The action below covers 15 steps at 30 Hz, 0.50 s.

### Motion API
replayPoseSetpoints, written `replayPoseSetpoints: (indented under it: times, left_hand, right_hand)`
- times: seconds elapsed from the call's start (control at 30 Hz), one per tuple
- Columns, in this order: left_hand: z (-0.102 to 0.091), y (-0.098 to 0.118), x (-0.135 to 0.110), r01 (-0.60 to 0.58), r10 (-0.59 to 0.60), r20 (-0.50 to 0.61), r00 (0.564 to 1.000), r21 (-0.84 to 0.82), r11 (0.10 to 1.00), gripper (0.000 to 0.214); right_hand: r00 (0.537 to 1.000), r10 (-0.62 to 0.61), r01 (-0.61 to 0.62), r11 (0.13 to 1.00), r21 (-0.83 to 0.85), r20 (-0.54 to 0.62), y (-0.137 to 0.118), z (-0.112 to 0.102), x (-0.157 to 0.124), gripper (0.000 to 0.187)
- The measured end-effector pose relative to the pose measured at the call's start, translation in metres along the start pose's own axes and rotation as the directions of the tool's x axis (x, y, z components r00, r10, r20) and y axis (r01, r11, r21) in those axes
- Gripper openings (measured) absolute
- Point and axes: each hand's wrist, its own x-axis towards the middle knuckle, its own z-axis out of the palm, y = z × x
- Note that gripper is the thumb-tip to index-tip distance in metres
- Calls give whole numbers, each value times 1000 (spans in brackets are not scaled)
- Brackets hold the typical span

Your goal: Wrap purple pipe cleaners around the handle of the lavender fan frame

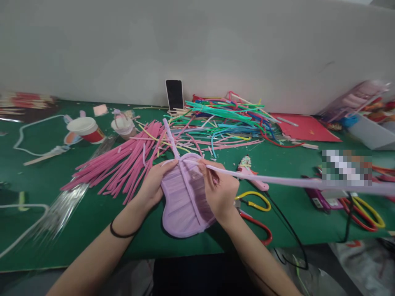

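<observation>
left hand (152, 185) pinches a lilac leaf-shaped fuzzy piece (177, 207) over the green tabletop (290, 222), near its front edge. right hand (220, 193) pinches a long lilac fuzzy strip (277, 179); yellow-and-red-handled pliers (259, 208) crowd its outer side.

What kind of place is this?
Probably a craft workshop, though I can't be sure. The clues are the bundle of long pink fuzzy-looking stems, the tangled pile of many-coloured stems, and the metal cutters with one yellow and one red handle, on the green tabletop.
</observation>
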Motion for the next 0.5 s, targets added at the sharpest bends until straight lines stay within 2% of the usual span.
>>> replayPoseSetpoints:
  times: [0.17, 0.33, 0.5]
  left_hand:
    - [-1, -1, 1, 15, -15, 19, 1000, -23, 1000, 28]
    - [-1, -2, 0, 23, -21, 64, 998, -22, 1000, 29]
    - [0, -4, 1, 42, -42, 77, 996, 1, 999, 31]
  right_hand:
    - [999, -39, 39, 998, -41, 6, 5, 3, -3, 18]
    - [986, -84, 92, 994, -53, 146, 10, 4, -1, 18]
    - [983, -98, 110, 991, -72, 154, 10, 6, 1, 17]
